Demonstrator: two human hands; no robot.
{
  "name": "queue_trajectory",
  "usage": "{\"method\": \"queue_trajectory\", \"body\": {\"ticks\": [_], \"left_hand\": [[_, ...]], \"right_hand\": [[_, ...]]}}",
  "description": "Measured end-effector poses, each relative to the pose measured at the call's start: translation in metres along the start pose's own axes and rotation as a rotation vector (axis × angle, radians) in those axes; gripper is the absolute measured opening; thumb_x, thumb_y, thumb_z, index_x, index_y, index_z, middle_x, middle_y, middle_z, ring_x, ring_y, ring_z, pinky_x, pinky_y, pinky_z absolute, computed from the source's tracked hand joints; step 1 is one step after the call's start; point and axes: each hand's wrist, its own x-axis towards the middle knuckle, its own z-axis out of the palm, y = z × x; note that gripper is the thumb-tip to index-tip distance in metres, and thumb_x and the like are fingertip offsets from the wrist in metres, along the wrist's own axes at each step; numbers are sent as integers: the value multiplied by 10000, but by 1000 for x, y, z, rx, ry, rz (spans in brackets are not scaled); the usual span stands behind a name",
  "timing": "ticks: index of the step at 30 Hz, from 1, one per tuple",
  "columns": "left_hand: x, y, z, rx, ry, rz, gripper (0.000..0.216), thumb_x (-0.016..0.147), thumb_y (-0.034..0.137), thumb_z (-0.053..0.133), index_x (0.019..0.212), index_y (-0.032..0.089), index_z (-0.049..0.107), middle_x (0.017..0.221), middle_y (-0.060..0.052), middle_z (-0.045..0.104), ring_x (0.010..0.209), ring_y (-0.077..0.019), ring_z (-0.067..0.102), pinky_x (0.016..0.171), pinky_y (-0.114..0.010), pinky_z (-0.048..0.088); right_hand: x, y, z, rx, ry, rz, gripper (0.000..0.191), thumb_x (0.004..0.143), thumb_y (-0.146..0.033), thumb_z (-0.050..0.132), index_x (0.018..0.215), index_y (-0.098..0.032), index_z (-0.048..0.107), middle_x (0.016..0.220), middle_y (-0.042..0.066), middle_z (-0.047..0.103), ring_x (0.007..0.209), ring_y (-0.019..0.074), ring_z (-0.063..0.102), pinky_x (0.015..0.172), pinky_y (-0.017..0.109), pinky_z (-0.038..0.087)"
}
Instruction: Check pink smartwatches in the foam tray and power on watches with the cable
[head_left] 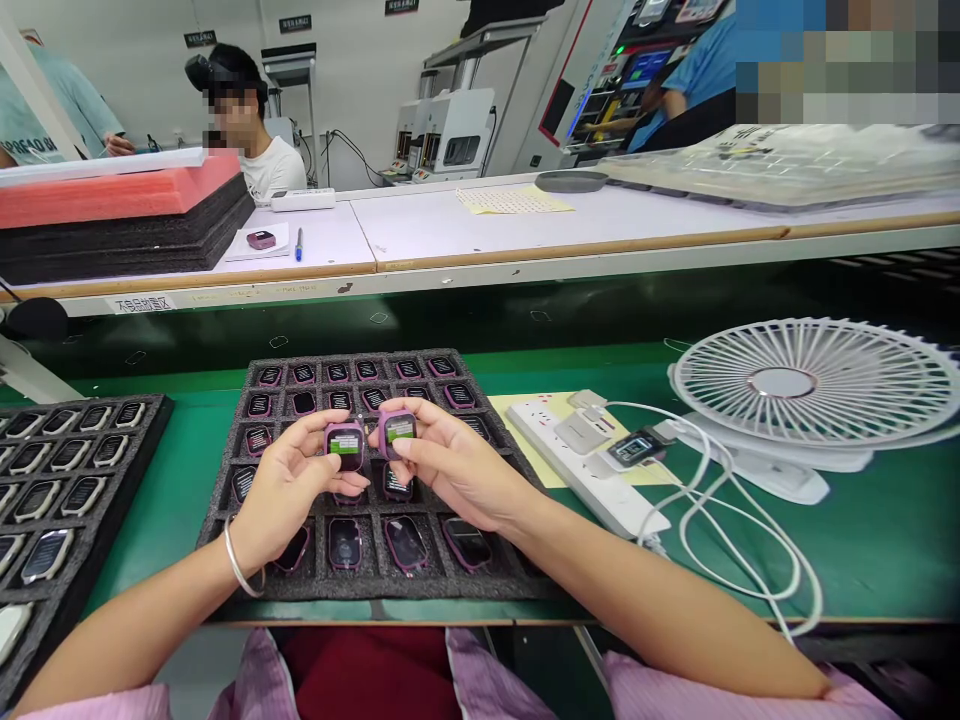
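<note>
My left hand (289, 485) grips a purple smartwatch case (345, 447) with a lit screen showing green and white, its thumb on the glass. In my right hand (450, 455) is a second purple smartwatch case (397, 432), also lit green, pinched between thumb and fingers. Both watches are held side by side, a small gap between them. Below lies a black foam tray (262, 590) whose compartments hold several more purple watch cases, some with white text on their screens. My hands and forearms hide part of the tray.
On the left, another foam tray (161, 410) holds light-coloured watch cases. To the right are a white power strip (592, 475) with cables and a white fan (817, 385). A raised shelf (420, 235) runs across behind, bearing foam sheets (127, 235) and a pen (298, 245). Several people are beyond it.
</note>
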Motion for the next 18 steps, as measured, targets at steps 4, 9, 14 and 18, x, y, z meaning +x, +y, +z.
{"method": "queue_trajectory", "body": {"ticks": [4,9,14,18], "left_hand": [[-2,1,-2,21,30,-16,389,819,278,665,1190,193,588,1011,-42,688,699,-190,751,706,-332,638],[-1,4,-3,7,15,-10,402,804,269,678,1191,200,597,1045,-50,696,715,-194,751,724,-349,636],[13,16,1,-28,7,49,448,767,249,685,1205,190,613,976,-40,711,728,-204,747,744,-368,626],[28,27,4,-73,17,100,480,762,265,672,1231,177,614,963,-42,716,719,-198,740,751,-368,614]], "right_hand": [[0,1,0,-13,2,0,322,793,-248,745,1080,-214,603,892,16,687,557,72,546,565,247,425],[-1,-1,1,-25,-14,-5,358,772,-231,760,1091,-220,600,913,19,684,582,79,554,584,255,439],[12,-13,2,0,-34,-22,400,731,-198,770,1091,-217,596,923,16,700,594,83,575,596,250,451],[28,-26,3,40,-38,-62,368,723,-236,778,1049,-213,608,884,4,700,601,94,579,591,253,465]]}}
